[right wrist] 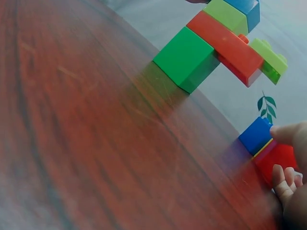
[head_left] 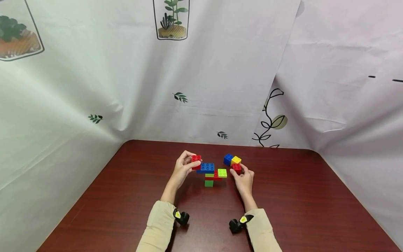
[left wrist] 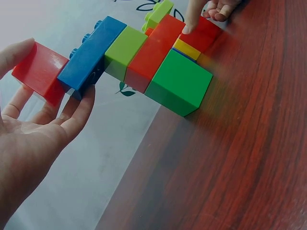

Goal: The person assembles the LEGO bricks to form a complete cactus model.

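Observation:
A built stack of toy bricks stands on the table. Its base is a green brick (head_left: 209,183); above it come a long red brick (right wrist: 230,48), a light green brick (left wrist: 125,51) and a blue brick (head_left: 207,168). A lime brick (head_left: 222,173) sits at the long red brick's right end. My left hand (head_left: 181,171) grips a red brick (head_left: 196,158) at the blue brick's left end, thumb on one side and fingers at the other. To the right, my right hand (head_left: 244,179) pinches another red brick (head_left: 236,168) beside a yellow brick (head_left: 236,160).
A loose blue brick (head_left: 228,159) lies against the yellow one, behind the right hand. The dark red wooden table (head_left: 302,196) ends at a pale printed cloth (head_left: 207,77) hanging behind it. Black wrist cameras (head_left: 182,217) are strapped at both sleeves.

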### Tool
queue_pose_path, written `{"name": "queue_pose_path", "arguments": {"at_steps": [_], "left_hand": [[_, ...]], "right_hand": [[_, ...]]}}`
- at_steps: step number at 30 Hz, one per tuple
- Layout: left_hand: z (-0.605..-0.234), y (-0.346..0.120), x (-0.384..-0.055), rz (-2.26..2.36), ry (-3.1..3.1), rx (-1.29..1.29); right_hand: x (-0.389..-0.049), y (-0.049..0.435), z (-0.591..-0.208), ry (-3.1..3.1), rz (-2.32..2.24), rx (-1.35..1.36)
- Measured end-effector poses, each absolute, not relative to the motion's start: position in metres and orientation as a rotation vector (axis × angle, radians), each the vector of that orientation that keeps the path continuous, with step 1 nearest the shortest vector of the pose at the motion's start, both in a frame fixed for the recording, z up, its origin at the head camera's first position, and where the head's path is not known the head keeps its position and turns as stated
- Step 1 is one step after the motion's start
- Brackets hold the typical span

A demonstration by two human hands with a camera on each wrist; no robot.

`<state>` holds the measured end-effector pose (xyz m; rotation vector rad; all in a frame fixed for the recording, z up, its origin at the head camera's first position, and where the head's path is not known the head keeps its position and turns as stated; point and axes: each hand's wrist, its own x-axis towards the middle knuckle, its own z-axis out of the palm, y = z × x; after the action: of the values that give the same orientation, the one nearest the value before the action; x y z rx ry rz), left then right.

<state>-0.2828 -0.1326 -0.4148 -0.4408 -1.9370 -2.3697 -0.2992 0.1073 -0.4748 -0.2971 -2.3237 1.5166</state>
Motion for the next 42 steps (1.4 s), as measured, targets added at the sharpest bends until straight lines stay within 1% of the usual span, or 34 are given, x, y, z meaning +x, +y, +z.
{"name": "queue_pose_path", "arguments": {"at_steps": [16,42], "left_hand": [[-0.4151,-0.1325,-0.2827,-2.369,-1.929,-0.445],[-0.4169,-0.1318,-0.2844,-2.374,-1.923,-0.439]], "right_hand": [[-0.3002,0.1069,-0.4768,-2.313,1.446,-0.280],[-0.3015,0.1068,-0.4748,-2.208,1.588,-0.341]]}}
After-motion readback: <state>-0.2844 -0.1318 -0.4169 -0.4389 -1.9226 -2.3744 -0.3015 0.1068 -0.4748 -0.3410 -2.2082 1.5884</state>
